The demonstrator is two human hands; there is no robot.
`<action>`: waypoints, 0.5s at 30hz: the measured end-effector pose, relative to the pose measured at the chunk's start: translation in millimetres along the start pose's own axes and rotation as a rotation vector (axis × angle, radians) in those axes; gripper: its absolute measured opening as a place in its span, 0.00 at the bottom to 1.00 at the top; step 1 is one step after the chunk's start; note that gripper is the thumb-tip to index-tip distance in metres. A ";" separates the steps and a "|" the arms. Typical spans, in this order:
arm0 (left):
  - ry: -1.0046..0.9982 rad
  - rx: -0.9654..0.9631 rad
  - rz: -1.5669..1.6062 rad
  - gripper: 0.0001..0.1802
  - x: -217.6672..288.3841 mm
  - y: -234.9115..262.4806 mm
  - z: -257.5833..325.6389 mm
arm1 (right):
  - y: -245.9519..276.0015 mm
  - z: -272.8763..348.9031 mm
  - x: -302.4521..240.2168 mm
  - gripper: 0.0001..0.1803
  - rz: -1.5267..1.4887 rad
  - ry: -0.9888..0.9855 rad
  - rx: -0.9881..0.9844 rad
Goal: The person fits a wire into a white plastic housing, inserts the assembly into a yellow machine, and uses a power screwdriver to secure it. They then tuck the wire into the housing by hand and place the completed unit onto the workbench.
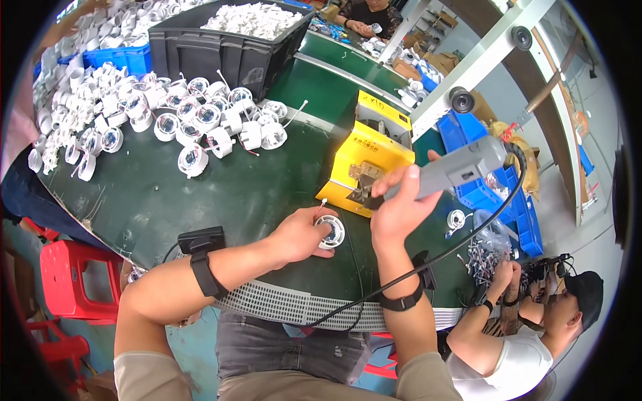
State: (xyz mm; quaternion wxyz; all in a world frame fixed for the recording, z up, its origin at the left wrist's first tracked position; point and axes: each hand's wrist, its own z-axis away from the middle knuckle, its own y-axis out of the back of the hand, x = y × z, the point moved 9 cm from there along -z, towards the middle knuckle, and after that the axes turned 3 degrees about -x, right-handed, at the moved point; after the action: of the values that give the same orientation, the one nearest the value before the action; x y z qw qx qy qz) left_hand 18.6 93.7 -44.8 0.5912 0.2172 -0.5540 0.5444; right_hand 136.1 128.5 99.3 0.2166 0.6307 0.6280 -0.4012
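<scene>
My left hand (299, 236) grips a round white plastic housing (340, 231) with a circuit board inside, held just above the green table. A short wire with a small white plug (324, 201) sticks up beside those fingers. In my right hand (400, 210) is a grey electric screwdriver (463, 168), tilted, its back end up to the right and a black cable (461, 242) trailing from it. That hand is at the front of a yellow screw feeder (342, 175), beside its metal outlet (364, 175). The screwdriver's tip cannot be made out.
Many white housings with boards (207, 117) are heaped at the far left. Behind them stands a black crate (194, 57) of small white parts. Blue bins (528, 220) stand at the right. A co-worker in a black cap (583, 297) handles wired parts there; another person sits across the table.
</scene>
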 end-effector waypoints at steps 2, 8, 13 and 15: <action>-0.006 0.013 -0.013 0.19 1.1 2.6 2.9 | -3.5 15.4 -3.5 0.21 -0.028 -0.014 -0.044; -0.005 -0.013 -0.030 0.18 1.5 -1.1 0.0 | -11.6 40.8 -2.1 0.23 -0.074 -0.040 -0.173; -0.016 -0.012 -0.019 0.19 -0.6 -0.7 -1.2 | -13.6 45.5 1.6 0.23 -0.095 -0.082 -0.182; -0.018 -0.011 -0.017 0.19 -1.4 -0.5 -1.6 | -13.7 45.2 2.8 0.23 -0.092 -0.090 -0.180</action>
State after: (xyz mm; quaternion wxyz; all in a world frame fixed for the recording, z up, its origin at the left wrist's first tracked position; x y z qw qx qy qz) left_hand 20.0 94.3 -46.3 0.5919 0.2238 -0.5604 0.5344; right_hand 111.9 96.7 73.9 0.2819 0.5605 0.6794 -0.3805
